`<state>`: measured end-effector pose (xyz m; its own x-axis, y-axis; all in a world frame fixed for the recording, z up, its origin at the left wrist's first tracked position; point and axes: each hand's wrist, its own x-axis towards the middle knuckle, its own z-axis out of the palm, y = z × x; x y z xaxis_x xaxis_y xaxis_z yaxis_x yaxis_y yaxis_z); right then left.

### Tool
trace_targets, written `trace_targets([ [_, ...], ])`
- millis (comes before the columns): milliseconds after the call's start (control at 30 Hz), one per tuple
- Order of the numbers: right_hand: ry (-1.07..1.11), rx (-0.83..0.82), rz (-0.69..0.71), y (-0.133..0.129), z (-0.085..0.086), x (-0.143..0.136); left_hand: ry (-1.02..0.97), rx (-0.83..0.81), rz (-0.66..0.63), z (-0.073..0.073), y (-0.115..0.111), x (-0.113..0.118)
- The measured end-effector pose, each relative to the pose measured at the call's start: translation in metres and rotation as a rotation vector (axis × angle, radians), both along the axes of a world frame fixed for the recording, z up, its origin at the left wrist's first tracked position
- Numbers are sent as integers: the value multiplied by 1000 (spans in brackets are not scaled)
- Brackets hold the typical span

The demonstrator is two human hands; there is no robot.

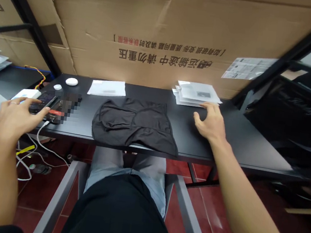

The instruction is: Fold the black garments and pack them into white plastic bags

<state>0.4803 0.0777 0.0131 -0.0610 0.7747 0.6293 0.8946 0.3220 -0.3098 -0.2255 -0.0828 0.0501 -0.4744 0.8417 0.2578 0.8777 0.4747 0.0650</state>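
Now right hand outstretched, splayed beside packets.

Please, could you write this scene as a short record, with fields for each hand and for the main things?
Left hand: fingers spread, at the phone; contact unclear
Right hand: open, fingertips at the near edge of the white packet stack; contact unclear
Desk middle: wrinkled black fabric piece
Behind fabric, toward left: single white packet
Back left: white oval case
Backdrop: cardboard with upside-down printing
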Motion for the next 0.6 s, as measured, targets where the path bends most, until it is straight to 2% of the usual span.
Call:
trace_targets([
  [67,-5,9,1,0,0,-1,-18,-40,47,2,0,3],
  [600,-31,-14,12,0,-2,1,-105,-115,11,-2,8,4],
])
